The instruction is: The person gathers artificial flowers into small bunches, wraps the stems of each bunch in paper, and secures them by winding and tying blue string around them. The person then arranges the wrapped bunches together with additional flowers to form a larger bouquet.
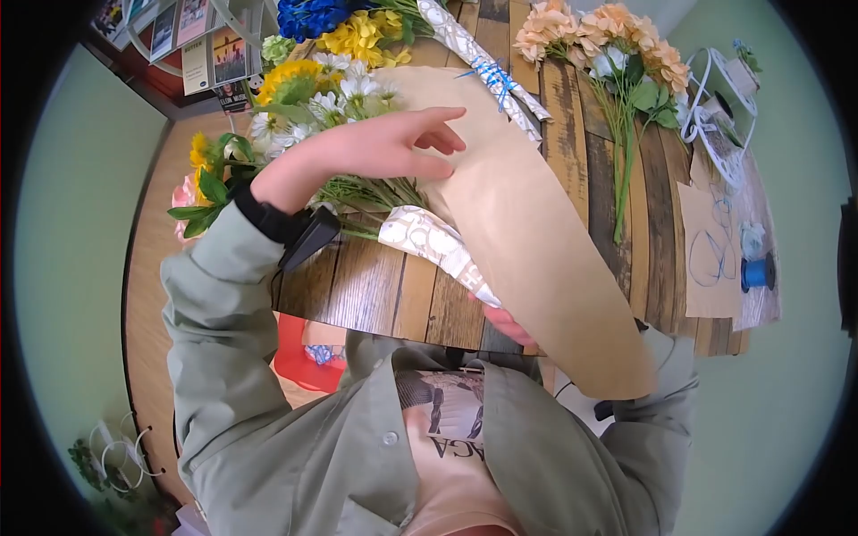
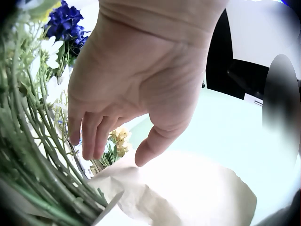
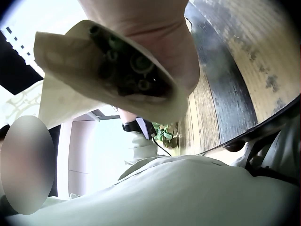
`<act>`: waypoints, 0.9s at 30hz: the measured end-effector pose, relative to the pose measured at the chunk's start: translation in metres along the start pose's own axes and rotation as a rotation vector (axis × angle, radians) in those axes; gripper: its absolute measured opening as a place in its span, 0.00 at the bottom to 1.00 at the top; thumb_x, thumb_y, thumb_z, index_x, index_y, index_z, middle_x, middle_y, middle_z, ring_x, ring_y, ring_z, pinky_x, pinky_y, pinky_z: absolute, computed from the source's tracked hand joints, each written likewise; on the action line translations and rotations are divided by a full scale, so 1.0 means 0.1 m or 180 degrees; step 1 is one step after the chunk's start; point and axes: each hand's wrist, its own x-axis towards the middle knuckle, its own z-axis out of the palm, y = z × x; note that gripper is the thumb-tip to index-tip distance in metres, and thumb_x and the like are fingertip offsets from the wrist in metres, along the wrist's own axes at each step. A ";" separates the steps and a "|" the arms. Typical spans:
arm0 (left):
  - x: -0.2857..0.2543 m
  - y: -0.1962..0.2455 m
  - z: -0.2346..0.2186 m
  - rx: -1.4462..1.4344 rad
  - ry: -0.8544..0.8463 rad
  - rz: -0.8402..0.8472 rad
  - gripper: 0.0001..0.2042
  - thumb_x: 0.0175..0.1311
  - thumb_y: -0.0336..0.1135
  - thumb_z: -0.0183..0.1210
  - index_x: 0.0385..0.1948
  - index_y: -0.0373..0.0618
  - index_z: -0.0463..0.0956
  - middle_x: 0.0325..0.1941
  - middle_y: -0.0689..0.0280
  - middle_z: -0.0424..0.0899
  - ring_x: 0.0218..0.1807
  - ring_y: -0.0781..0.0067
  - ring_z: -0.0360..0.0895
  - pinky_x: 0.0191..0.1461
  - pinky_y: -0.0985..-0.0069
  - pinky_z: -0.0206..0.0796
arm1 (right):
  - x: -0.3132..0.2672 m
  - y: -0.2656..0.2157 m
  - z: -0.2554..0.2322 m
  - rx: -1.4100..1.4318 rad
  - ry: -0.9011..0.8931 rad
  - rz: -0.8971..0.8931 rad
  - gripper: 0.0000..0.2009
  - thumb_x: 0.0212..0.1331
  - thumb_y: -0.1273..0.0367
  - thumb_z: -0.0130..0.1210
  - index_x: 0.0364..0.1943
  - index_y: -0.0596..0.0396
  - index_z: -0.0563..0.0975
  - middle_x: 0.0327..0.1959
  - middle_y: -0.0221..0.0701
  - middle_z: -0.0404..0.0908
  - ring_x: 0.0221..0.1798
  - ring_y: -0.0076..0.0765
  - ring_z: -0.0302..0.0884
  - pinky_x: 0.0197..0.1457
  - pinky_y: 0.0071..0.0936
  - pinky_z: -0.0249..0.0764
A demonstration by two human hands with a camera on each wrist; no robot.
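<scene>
A bouquet of white and yellow flowers (image 1: 344, 94) lies across the table with its green stems (image 2: 51, 155) in white patterned paper (image 1: 427, 239) and a long sheet of brown kraft paper (image 1: 536, 214). Its lower end is gripped by my right hand (image 1: 508, 323), mostly hidden under the paper. In the right wrist view, cut stem ends (image 3: 141, 63) show inside the paper mouth, against the right hand (image 3: 171, 56). Over the stems and kraft paper hovers my left hand (image 1: 375, 145), fingers loosely bent and thumb apart, holding nothing (image 2: 136, 89).
Behind lies a blue-and-yellow bouquet (image 1: 357, 31), its white wrap tied with blue ribbon (image 1: 492, 79). Peach flowers (image 1: 617, 45) lie at the back right, near a white wire stand (image 1: 715, 116) and a blue spool (image 1: 758, 274). A red container (image 1: 299, 357) stands below the table's (image 1: 366, 286) front edge.
</scene>
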 end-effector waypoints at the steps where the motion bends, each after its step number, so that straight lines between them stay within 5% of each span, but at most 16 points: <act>1: 0.07 -0.03 -0.05 -0.0264 -0.0396 -0.0094 0.34 0.60 0.38 0.56 0.67 0.41 0.50 0.60 0.56 0.71 0.56 0.66 0.72 0.56 0.73 0.65 | 0.01 0.00 0.03 -0.0576 -0.0078 -0.0023 0.22 0.70 0.62 0.38 0.62 0.62 0.60 0.51 0.36 0.70 0.51 0.28 0.70 0.52 0.20 0.69; 2: 0.12 -0.05 -0.08 -0.0528 -0.0796 -0.0185 0.34 0.60 0.37 0.56 0.67 0.41 0.51 0.59 0.57 0.72 0.55 0.68 0.72 0.55 0.73 0.65 | 0.01 -0.01 0.04 -0.0578 -0.0072 -0.0020 0.22 0.70 0.62 0.38 0.62 0.62 0.60 0.51 0.36 0.70 0.51 0.28 0.70 0.52 0.20 0.69; 7: 0.26 -0.10 -0.07 -0.0218 -0.1010 -0.0263 0.26 0.60 0.34 0.56 0.61 0.39 0.62 0.45 0.63 0.79 0.44 0.76 0.74 0.49 0.78 0.66 | 0.08 -0.05 -0.09 -0.0435 -0.0670 0.0108 0.22 0.69 0.60 0.39 0.60 0.62 0.61 0.46 0.33 0.70 0.46 0.26 0.69 0.46 0.18 0.68; 10: 0.30 -0.10 -0.10 -0.0438 -0.1243 0.0040 0.15 0.59 0.31 0.58 0.47 0.37 0.73 0.38 0.67 0.81 0.39 0.82 0.73 0.45 0.81 0.66 | 0.17 -0.09 -0.20 -0.0355 -0.1040 0.0190 0.22 0.69 0.60 0.40 0.59 0.62 0.62 0.44 0.32 0.70 0.43 0.25 0.69 0.42 0.17 0.68; 12: 0.16 -0.09 -0.15 -0.0648 -0.0457 0.0145 0.06 0.58 0.29 0.60 0.34 0.37 0.75 0.33 0.70 0.80 0.37 0.85 0.72 0.43 0.83 0.65 | 0.21 -0.13 -0.28 -0.0301 -0.1293 0.0237 0.22 0.68 0.59 0.41 0.58 0.61 0.63 0.42 0.30 0.70 0.41 0.24 0.69 0.40 0.17 0.67; 16: -0.28 -0.15 -0.09 -0.0796 0.0355 0.0157 0.05 0.59 0.28 0.59 0.33 0.37 0.74 0.34 0.69 0.80 0.38 0.84 0.72 0.44 0.82 0.65 | 0.28 -0.15 -0.37 -0.0173 -0.1818 0.0340 0.22 0.68 0.58 0.42 0.57 0.61 0.64 0.38 0.28 0.70 0.38 0.22 0.68 0.35 0.15 0.67; 17: -0.34 -0.12 -0.06 -0.0679 0.0348 0.0350 0.06 0.59 0.28 0.60 0.34 0.37 0.75 0.36 0.67 0.80 0.39 0.82 0.72 0.46 0.81 0.65 | 0.21 -0.14 -0.27 -0.0444 -0.1160 0.0225 0.21 0.66 0.57 0.45 0.53 0.60 0.65 0.28 0.24 0.65 0.28 0.19 0.60 0.26 0.14 0.57; 21: -0.44 -0.03 -0.07 -0.0068 0.0072 0.0639 0.18 0.54 0.32 0.64 0.46 0.41 0.72 0.47 0.61 0.78 0.50 0.69 0.73 0.55 0.73 0.63 | 0.28 -0.11 -0.16 -0.0535 -0.1263 0.0224 0.22 0.65 0.56 0.47 0.53 0.60 0.68 0.30 0.24 0.72 0.27 0.16 0.66 0.30 0.14 0.64; 23: -0.42 0.07 -0.06 0.0252 -0.0049 0.0602 0.33 0.48 0.38 0.68 0.58 0.45 0.64 0.54 0.60 0.75 0.58 0.63 0.70 0.60 0.69 0.60 | 0.15 -0.07 0.12 -0.2403 0.0636 -0.0586 0.21 0.66 0.54 0.46 0.51 0.59 0.73 0.35 0.23 0.76 0.31 0.14 0.70 0.33 0.15 0.67; 24: -0.39 0.07 -0.03 0.0258 -0.0025 0.0595 0.33 0.48 0.38 0.68 0.58 0.45 0.64 0.54 0.60 0.75 0.58 0.63 0.70 0.60 0.69 0.60 | 0.16 -0.05 0.19 -0.2427 0.0631 -0.0575 0.21 0.66 0.54 0.46 0.51 0.59 0.73 0.35 0.23 0.76 0.31 0.14 0.70 0.33 0.15 0.67; 26: -0.29 0.05 0.06 0.0924 0.0220 0.0875 0.37 0.45 0.41 0.69 0.60 0.45 0.63 0.53 0.60 0.76 0.56 0.60 0.70 0.60 0.67 0.60 | 0.16 -0.02 0.26 -0.2334 0.0840 -0.0605 0.18 0.68 0.55 0.42 0.46 0.58 0.69 0.19 0.19 0.62 0.13 0.13 0.54 0.11 0.14 0.50; 27: -0.24 0.06 0.09 0.1092 0.0272 0.0818 0.33 0.44 0.41 0.69 0.56 0.46 0.69 0.49 0.60 0.77 0.53 0.57 0.71 0.58 0.66 0.61 | 0.16 -0.03 0.26 -0.2336 0.0847 -0.0607 0.18 0.68 0.55 0.42 0.46 0.58 0.69 0.19 0.19 0.62 0.13 0.13 0.54 0.11 0.14 0.50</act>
